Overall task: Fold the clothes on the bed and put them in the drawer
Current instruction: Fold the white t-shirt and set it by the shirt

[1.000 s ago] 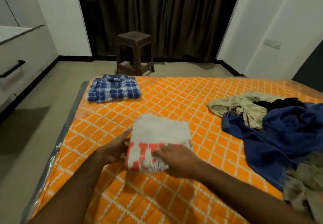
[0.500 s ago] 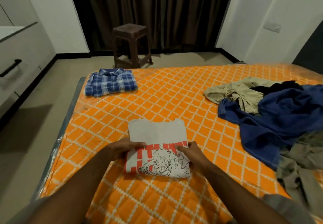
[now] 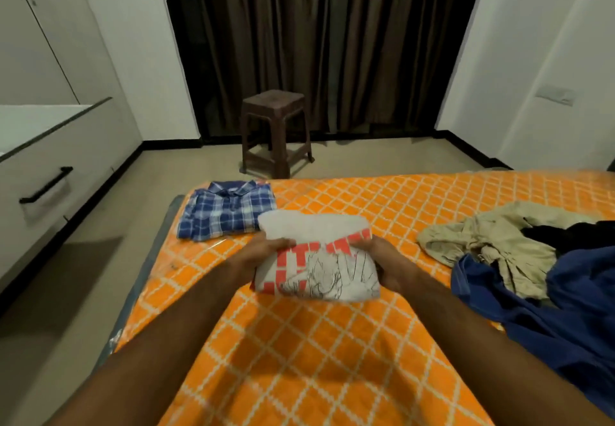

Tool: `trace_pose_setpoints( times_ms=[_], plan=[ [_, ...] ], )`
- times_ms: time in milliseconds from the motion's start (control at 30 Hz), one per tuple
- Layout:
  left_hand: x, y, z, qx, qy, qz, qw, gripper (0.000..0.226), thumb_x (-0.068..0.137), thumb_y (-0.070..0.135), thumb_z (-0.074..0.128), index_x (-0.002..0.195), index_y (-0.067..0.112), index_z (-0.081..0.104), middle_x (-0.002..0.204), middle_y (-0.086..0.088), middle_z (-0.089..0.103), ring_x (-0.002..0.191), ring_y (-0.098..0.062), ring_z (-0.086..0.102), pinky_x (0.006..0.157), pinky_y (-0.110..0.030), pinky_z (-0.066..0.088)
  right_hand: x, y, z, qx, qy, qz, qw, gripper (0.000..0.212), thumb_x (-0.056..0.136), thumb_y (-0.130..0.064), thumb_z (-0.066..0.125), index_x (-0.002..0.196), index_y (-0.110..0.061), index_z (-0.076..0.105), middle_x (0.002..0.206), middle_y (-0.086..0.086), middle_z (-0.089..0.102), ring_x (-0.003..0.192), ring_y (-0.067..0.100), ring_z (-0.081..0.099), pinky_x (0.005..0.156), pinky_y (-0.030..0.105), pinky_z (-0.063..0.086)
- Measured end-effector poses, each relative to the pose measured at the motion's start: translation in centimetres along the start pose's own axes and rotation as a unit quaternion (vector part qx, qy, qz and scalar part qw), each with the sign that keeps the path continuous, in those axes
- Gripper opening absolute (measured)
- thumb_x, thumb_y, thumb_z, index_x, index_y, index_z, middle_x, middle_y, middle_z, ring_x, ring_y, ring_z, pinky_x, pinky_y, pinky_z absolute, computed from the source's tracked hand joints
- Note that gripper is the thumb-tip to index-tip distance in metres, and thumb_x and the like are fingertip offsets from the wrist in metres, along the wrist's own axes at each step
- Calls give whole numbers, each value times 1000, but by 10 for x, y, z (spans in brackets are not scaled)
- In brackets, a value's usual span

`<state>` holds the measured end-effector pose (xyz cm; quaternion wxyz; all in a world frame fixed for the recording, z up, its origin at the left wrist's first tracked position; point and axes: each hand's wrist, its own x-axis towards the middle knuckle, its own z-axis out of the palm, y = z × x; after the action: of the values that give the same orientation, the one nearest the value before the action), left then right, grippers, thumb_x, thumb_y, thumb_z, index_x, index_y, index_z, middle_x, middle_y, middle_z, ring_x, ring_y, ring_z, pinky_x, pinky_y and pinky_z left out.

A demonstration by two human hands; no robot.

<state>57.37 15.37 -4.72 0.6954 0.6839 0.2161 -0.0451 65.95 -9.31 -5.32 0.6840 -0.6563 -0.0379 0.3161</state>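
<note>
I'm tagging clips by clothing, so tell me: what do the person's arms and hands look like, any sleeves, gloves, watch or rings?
Both forearms are bare as far up as the frame shows; no sleeve edge is in view. The left hand and right hand wear no gloves. No watch or bracelet shows at either wrist, and no ring is visible on the fingers, though most are partly hidden and slightly blurred.

Bed [image 3: 332, 342] w/ orange lattice cover. On it: folded blue plaid shirt [image 3: 228, 214] far-left corner; unfolded pile at right, beige garment [image 3: 492, 239], black item [image 3: 572, 231], blue garment [image 3: 565, 299].
</note>
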Motion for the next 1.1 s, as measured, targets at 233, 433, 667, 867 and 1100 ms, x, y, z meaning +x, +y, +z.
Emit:
trace_pose_setpoints(
  times_ms=[233,433,667,867,1100],
  plan=[
    [103,90,-21,-24,45,53,997,43,83,13,78,123,6,61,97,-12,77,84,-29,76,67,-42,62,117,-110,-2,-10,10,-57,998,31,96,-9,58,124,-1,64,105,12,76,88,26,75,74,36,61],
    [151,141,-92,-20,73,73,994,45,86,14,75,127,13,56,99,-9,75,76,-21,76,54,-32,59,208,-151,47,1,-19,-75,997,35,96,-11,60,131,-3,61,121,17,71,110,34,70,96,49,56],
    [235,117,-102,-33,49,70,996,49,86,13,76,131,9,55,110,-11,74,92,-25,75,70,-38,63,282,-154,34,-15,31,-47,998,31,96,-10,59,126,-3,63,115,17,73,105,35,71,91,50,58],
    [311,23,-46,78,72,-5,994,77,82,8,80,146,8,37,138,-12,58,120,-29,61,99,-49,53,327,-67,-39,-133,78,-10,988,15,92,-1,61,103,-4,71,93,12,77,91,35,72,82,43,61],
    [331,-32,-31,129,140,-11,982,67,93,5,66,144,14,24,126,-2,55,95,-18,66,63,-26,56,354,25,-55,-55,124,-20,991,35,91,-8,71,123,-9,56,114,9,71,93,23,74,70,37,61]
  ],
)
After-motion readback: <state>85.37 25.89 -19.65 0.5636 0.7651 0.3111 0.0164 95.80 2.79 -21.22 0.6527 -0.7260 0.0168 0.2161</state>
